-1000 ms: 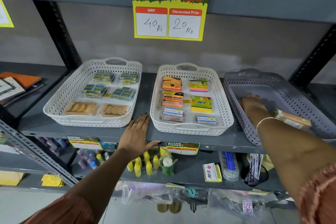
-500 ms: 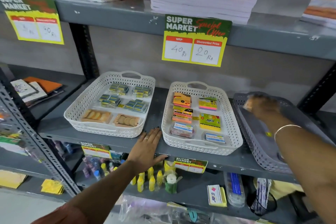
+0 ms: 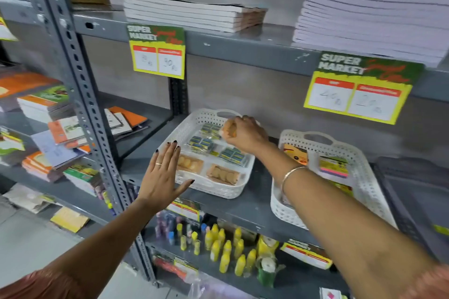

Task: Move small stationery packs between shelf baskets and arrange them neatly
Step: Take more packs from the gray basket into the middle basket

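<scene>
My right hand (image 3: 244,134) is over the back of the left white basket (image 3: 213,188), closed on a small tan pack (image 3: 229,128). That basket holds several blue-and-yellow packs (image 3: 232,156) and two tan packs (image 3: 222,175) along its front. My left hand (image 3: 162,173) is spread flat, fingers apart, against the basket's front left corner. The middle white basket (image 3: 371,184) holds an orange pack (image 3: 295,154) and a pack of coloured sticky notes (image 3: 333,167); my right forearm crosses over its left side. The grey basket (image 3: 413,192) sits at the far right.
The upper shelf carries stacked notebooks (image 3: 194,13) and two yellow price signs (image 3: 359,87). A perforated steel upright (image 3: 80,94) stands left of the baskets, with books (image 3: 51,128) beyond it. Yellow glue bottles (image 3: 226,247) fill the shelf below.
My right hand lifted a tan pack out of the grey basket and carried it left over the left white basket. My left hand shifted from the shelf edge to that basket's corner. The view turned left.
</scene>
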{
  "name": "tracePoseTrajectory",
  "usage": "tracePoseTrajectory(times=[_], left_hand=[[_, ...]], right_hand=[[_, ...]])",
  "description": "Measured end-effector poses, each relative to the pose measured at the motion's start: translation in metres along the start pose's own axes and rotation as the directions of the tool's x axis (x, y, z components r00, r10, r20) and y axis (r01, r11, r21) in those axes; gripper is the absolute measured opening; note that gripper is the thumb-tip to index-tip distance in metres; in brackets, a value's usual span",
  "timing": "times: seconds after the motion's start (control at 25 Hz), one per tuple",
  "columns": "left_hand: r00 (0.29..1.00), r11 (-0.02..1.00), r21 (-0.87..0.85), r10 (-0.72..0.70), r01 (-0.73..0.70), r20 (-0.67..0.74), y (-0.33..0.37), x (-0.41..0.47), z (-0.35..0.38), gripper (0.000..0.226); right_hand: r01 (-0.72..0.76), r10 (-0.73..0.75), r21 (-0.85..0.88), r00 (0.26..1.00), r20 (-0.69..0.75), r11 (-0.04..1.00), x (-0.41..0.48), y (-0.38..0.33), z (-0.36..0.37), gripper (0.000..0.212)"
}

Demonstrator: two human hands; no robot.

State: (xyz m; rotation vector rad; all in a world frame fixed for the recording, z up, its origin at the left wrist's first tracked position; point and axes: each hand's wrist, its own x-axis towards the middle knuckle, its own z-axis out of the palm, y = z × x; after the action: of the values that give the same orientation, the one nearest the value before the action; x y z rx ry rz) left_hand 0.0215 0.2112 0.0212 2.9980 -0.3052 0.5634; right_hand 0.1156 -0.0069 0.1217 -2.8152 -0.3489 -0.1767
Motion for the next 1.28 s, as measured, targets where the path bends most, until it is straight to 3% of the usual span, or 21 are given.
tracePoseTrajectory(times=[0.12,0.24,0.68,0.88,1.0,1.12,1.28], left_hand=[[0.996,0.998,0.053,-0.031,0.026,0.088,-0.040,0.000,-0.001,0.092],[0.989,0.993,0.098,0.055,-0.068,0.135,-0.058,0.001,0.007,0.096],[0.995,0.994,0.057,0.087,-0.090,0.050,-0.061,0.000,0.026,0.099],[0.995,0.993,0.073,0.092,-0.096,0.048,-0.062,0.000,0.026,0.099],[0.996,0.994,0.076,0.071,-0.075,0.051,-0.058,-0.002,0.023,0.097],[0.997,0.995,0.063,0.082,-0.082,0.007,-0.042,-0.004,0.016,0.096],[0.963,0.966,-0.011,0.258,-0.260,-0.082,0.026,0.009,0.016,0.090]], right_hand=[[0.064,-0.068,0.032,0.990,0.120,0.997,0.012,-0.052,0.041,0.046],[0.094,-0.087,-0.021,0.972,0.218,0.995,0.022,-0.076,0.077,0.057],[0.197,-0.154,-0.135,0.948,0.277,0.971,0.029,-0.095,0.109,0.056],[0.215,-0.169,-0.093,0.919,0.357,0.972,0.030,-0.087,0.103,0.065],[0.146,-0.129,-0.041,0.952,0.279,0.988,0.023,-0.060,0.077,0.071],[0.072,-0.068,-0.018,0.986,0.151,0.997,0.013,-0.014,0.041,0.060],[-0.109,0.108,-0.013,0.993,-0.048,0.994,-0.017,0.067,-0.004,0.051]])
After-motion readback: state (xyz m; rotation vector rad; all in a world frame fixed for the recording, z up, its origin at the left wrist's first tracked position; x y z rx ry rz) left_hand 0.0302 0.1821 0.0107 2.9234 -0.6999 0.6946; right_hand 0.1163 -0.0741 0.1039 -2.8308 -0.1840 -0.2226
